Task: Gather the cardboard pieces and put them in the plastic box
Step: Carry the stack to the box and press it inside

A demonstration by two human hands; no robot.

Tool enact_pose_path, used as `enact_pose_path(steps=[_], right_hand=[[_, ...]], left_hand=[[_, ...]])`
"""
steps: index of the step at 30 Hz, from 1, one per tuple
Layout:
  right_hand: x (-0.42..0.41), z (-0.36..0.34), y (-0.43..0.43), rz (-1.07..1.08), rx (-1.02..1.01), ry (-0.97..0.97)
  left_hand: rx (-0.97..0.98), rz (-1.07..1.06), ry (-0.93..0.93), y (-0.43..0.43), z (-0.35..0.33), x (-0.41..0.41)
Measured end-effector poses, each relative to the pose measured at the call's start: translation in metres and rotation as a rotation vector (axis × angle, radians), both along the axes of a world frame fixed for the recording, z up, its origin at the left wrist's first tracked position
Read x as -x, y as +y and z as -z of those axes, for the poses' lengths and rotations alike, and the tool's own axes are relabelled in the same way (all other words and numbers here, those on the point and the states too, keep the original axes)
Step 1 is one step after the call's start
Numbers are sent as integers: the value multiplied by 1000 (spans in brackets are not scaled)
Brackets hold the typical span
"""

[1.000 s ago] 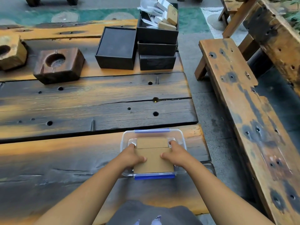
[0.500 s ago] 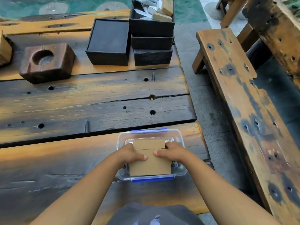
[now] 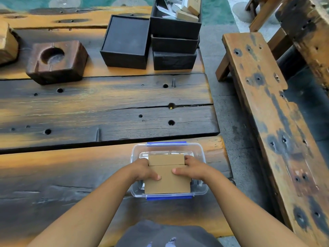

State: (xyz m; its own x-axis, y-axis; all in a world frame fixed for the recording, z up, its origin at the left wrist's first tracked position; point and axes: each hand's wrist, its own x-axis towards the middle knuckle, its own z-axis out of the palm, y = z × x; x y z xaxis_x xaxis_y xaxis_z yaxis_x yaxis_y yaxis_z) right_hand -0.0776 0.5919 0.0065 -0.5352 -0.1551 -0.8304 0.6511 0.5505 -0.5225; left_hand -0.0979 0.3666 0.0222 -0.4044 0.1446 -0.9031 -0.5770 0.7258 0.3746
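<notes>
A clear plastic box (image 3: 200, 152) with blue clips sits at the near right of the wooden table. Brown cardboard pieces (image 3: 167, 182) lie stacked over its opening, a smaller piece (image 3: 166, 159) at the far end. My left hand (image 3: 142, 171) grips the stack's left edge, thumb on top. My right hand (image 3: 193, 169) grips its right edge the same way. More cardboard pieces (image 3: 188, 14) stick out of the top black box at the far side.
Black boxes (image 3: 174, 45) are stacked at the far end, with another black box (image 3: 125, 41) beside them. A dark wooden block (image 3: 57, 61) with a round hollow rests far left. A wooden bench (image 3: 272, 122) runs along the right, across a gap of floor.
Both hands have stayed on the cardboard stack over the plastic box, thumbs sliding a little toward the middle. The view has shifted slightly.
</notes>
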Motion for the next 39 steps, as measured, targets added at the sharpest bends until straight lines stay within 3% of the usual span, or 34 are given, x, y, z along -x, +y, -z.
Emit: enact_pose_path(steps=[9,24,33,39], right_hand=[[7,0,-4,-102,-97,4],[10,4,-6,-136,-186,56],[8,7,-5,-76,-139,29],[9,3,-3,-166,-104,45]], left_hand=[[122,245,61,6,-2,3],[109,154,2,11,-1,4],[66,91,-56,7,2,7],[94,140,-71,9,2,5]])
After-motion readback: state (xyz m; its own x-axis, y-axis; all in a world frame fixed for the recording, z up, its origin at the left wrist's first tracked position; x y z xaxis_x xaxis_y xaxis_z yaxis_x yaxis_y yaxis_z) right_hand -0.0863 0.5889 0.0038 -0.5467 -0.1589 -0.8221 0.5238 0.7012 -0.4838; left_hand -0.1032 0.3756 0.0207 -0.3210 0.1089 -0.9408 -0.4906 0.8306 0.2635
